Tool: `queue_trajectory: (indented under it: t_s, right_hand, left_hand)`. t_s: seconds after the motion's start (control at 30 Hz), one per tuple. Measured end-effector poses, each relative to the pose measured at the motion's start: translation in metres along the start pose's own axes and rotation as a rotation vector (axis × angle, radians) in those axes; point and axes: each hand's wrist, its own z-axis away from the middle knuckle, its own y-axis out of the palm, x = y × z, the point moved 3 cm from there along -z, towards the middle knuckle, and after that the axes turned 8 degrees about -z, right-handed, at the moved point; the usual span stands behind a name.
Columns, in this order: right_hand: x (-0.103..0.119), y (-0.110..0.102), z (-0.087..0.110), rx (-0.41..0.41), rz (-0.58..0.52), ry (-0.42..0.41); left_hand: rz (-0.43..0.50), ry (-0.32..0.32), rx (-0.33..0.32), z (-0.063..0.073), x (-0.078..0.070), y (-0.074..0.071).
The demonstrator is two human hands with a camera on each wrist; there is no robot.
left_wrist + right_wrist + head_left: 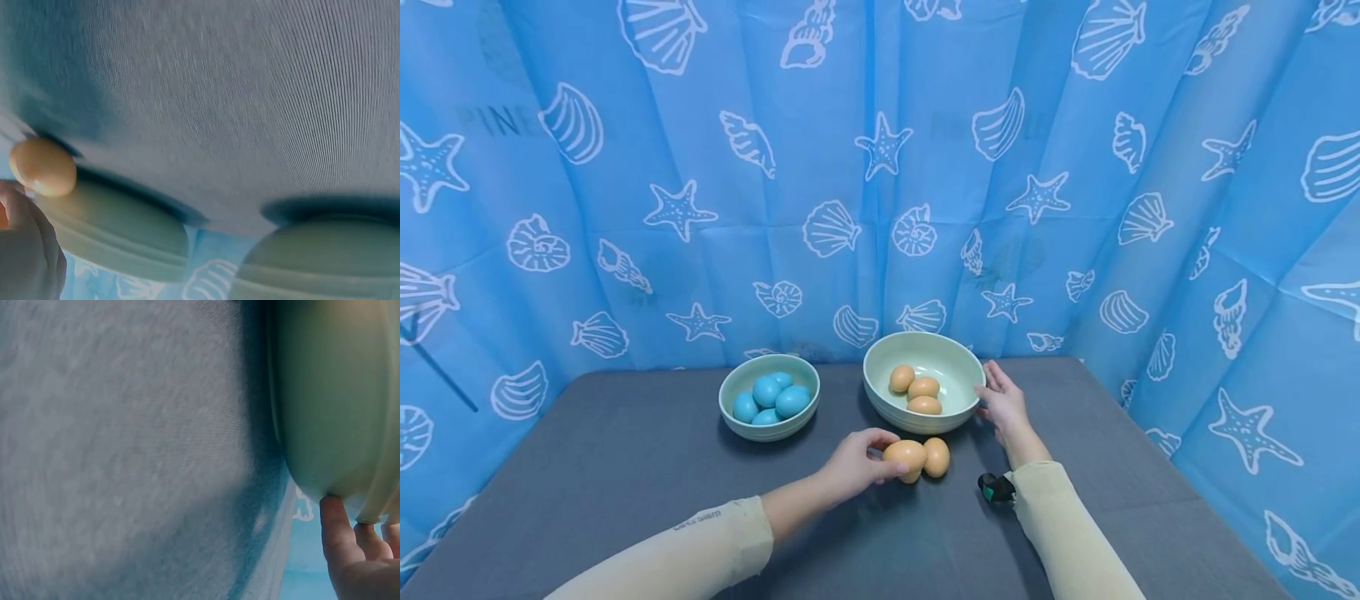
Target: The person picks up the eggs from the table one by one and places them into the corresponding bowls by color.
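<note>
My left hand [857, 460] pinches a light-brown egg [905, 453] between thumb and fingers, just in front of the large pale-green bowl [891, 410]. Part of another brown egg [912, 478] shows below the held one, mostly hidden by it. Beside them a loose brown egg [936, 457] rests on the table. In the left wrist view only a sliver of the held egg shows at the edge. My right hand [1006, 410] holds the large bowl at its right side, thumb at the rim; in the right wrist view fingertips [334, 515] touch its outer wall. Inside lie three brown eggs [923, 387].
To the left stands a smaller pale-green bowl [771, 432] with several blue eggs [767, 392]. Both bowls are near the back edge of the grey cloth-covered table [625, 467]. A blue shell-patterned curtain [880, 192] hangs behind. A black strap device [994, 487] sits at my right wrist.
</note>
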Motion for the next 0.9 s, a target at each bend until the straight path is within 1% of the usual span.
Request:
queue_trajectory:
  t_s: [0.13,0.33,0.43,0.53,0.63,0.8,0.9]
  right_hand:
    - [0.001,0.001,-0.001,0.004,0.002,0.005]
    - [0.002,0.001,-0.002,-0.003,-0.003,0.048]
    - [0.002,0.002,-0.001,-0.007,-0.012,0.064]
    - [0.002,0.003,-0.001,-0.014,-0.015,0.068]
    - [0.002,0.002,-0.001,-0.023,-0.019,0.066]
    - [0.003,0.002,-0.001,-0.041,-0.013,0.06]
    - [0.002,0.002,-0.001,-0.04,-0.023,0.054]
  left_hand:
    - [0.006,0.014,-0.065,-0.011,-0.004,-0.01]
    - [0.04,-0.013,-0.179,-0.03,-0.012,-0.025]
    - [0.031,-0.023,-0.227,-0.037,-0.017,-0.033]
    - [0.012,-0.036,-0.251,-0.043,-0.021,-0.037]
    - [-0.007,-0.045,-0.266,-0.049,-0.023,-0.038]
    - [-0.084,-0.026,-0.305,-0.063,-0.028,-0.038]
    - [-0.114,-0.023,-0.304,-0.073,-0.03,-0.038]
